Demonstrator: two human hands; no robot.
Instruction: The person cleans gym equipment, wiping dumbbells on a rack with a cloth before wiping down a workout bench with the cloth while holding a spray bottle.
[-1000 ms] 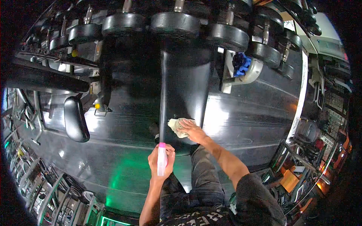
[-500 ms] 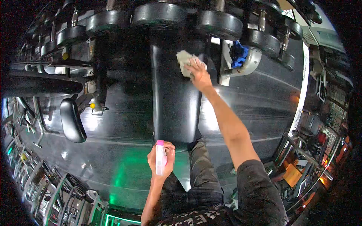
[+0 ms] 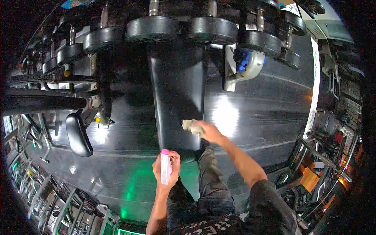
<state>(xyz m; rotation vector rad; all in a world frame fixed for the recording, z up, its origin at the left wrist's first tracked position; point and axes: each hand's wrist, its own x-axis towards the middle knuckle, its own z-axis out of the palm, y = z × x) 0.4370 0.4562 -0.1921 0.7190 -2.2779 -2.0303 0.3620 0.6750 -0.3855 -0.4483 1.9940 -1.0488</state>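
In front of me stretches a long black padded bench (image 3: 176,90) with a glossy surface. My right hand (image 3: 210,132) is closed on a crumpled pale cloth (image 3: 192,126), which lies against the bench pad near its close end, by the right edge. My left hand (image 3: 172,169) grips a spray bottle with a pink and white head (image 3: 165,168), held upright just off the near end of the bench. The lower part of the bottle is hidden by the hand and the head.
A rack row of black dumbbells (image 3: 152,28) crosses the far end of the bench. To the left are another machine's black pad (image 3: 77,135) and a yellow knob (image 3: 98,120). A pale curved metal frame (image 3: 250,70) with a blue item (image 3: 243,58) stands at right.
My right hand has drawn the cloth from the far part of the bench back towards me. The left hand still holds the spray bottle, nearly in the same place.
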